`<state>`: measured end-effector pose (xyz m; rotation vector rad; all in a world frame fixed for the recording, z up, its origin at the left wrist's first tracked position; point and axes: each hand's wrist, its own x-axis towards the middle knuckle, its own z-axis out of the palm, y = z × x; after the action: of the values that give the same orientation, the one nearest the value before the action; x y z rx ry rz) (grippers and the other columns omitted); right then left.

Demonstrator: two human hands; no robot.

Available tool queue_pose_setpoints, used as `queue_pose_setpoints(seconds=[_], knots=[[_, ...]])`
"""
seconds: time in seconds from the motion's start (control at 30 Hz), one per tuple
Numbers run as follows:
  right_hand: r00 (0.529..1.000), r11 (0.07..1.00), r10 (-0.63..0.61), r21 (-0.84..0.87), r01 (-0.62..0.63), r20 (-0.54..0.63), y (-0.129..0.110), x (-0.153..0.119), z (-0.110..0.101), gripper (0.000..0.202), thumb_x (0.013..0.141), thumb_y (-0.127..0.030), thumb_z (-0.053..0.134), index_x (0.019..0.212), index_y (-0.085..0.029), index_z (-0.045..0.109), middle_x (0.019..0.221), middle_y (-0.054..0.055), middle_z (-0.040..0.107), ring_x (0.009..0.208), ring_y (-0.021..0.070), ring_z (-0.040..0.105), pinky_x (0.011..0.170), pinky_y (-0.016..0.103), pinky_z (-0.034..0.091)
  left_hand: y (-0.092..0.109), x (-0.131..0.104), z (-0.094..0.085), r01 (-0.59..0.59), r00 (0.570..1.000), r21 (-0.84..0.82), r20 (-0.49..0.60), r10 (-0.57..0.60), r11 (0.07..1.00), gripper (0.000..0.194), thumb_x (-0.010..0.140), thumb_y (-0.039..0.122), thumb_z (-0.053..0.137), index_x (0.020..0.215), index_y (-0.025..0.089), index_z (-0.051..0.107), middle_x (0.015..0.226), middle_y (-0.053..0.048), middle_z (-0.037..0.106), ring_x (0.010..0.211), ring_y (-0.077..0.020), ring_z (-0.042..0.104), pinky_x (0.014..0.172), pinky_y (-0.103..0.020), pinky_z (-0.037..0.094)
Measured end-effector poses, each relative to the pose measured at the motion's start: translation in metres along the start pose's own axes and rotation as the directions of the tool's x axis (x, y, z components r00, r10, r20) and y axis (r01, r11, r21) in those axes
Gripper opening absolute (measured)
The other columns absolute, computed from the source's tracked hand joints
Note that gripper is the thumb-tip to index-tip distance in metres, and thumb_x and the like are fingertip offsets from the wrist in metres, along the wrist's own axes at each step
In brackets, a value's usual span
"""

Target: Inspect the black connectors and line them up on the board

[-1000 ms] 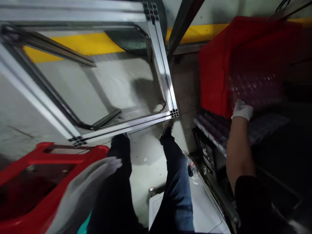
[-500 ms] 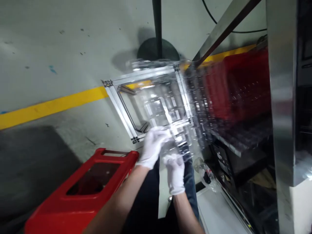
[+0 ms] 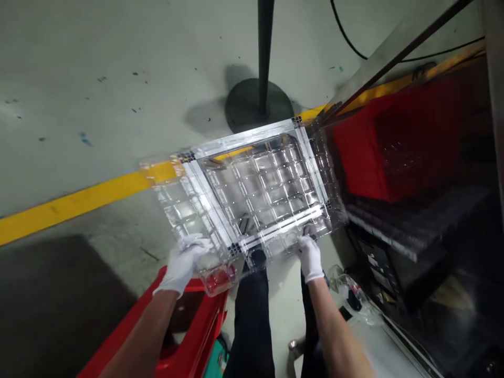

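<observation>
Left grip [image 3: 184,260] holds clear tray's [image 3: 271,184] left edge; right grip [image 3: 310,257], apparently near edge.

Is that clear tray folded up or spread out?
Spread out. The clear tray makes one wide sheet of pockets, gripped by left hand and right hand; the metal frame shows through.

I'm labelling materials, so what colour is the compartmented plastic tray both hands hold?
The compartmented plastic tray is clear and colourless, best seen in the head view.

Two hands [image 3: 183,262] (both gloved), one clear tray [image 3: 258,194], one metal frame [image 3: 244,138], one round-based post [image 3: 264,58]
</observation>
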<state>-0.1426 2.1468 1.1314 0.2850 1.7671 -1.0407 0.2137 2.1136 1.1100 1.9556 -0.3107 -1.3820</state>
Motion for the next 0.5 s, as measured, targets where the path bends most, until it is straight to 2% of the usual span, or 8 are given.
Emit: queue_pose_setpoints(seconds=[0.1,0.2,0.33,0.5], knots=[[0.997,0.997,-0.074,-0.016,0.074,-0.026,-0.029,0.043,0.007,0.031,0.068,-0.031,0.076,0.093,-0.024,0.059,0.082,0.000,0.073,0.077,0.0181,0.072,0.070,0.029,0.060,-0.004,0.015,0.007,0.108,0.994,-0.078,0.022,-0.107,0.991,0.044,0.045,0.015,0.085,0.087,0.016,0.071,0.075,-0.002,0.074,0.074,-0.0228,0.072,0.076,-0.037,0.065],[0.991,0.991,-0.129,-0.038,0.128,-0.035,-0.046,0.065,0.017,0.028,0.071,-0.032,0.073,0.093,-0.024,0.057,0.078,-0.003,0.069,0.072,0.0162,0.068,0.069,0.030,0.061,0.005,0.027,0.024,0.181,0.983,-0.198,0.013,-0.182,0.963,0.048,0.047,0.009,0.079,0.095,0.015,0.071,0.076,-0.001,0.074,0.072,-0.0206,0.073,0.071,-0.032,0.066],[0.988,0.986,-0.145,-0.093,0.141,-0.042,-0.058,0.077,0.026,0.030,0.070,-0.032,0.077,0.090,-0.024,0.056,0.065,-0.007,0.060,0.058,0.0133,0.058,0.064,0.030,0.060,0.024,0.035,0.038,0.218,0.971,-0.277,-0.036,-0.237,0.936,0.047,0.047,0.006,0.073,0.094,0.015,0.071,0.074,-0.003,0.075,0.068,-0.0190,0.072,0.065,-0.027,0.065],[0.988,0.985,-0.151,-0.084,0.148,-0.028,-0.056,0.074,0.032,0.028,0.067,-0.030,0.074,0.088,-0.025,0.056,0.069,-0.006,0.061,0.063,0.0139,0.061,0.066,0.029,0.060,0.032,0.031,0.031,0.185,0.982,-0.130,-0.014,-0.188,0.974,0.039,0.045,0.007,0.078,0.083,0.016,0.074,0.072,-0.001,0.074,0.071,-0.0188,0.071,0.067,-0.027,0.065]])
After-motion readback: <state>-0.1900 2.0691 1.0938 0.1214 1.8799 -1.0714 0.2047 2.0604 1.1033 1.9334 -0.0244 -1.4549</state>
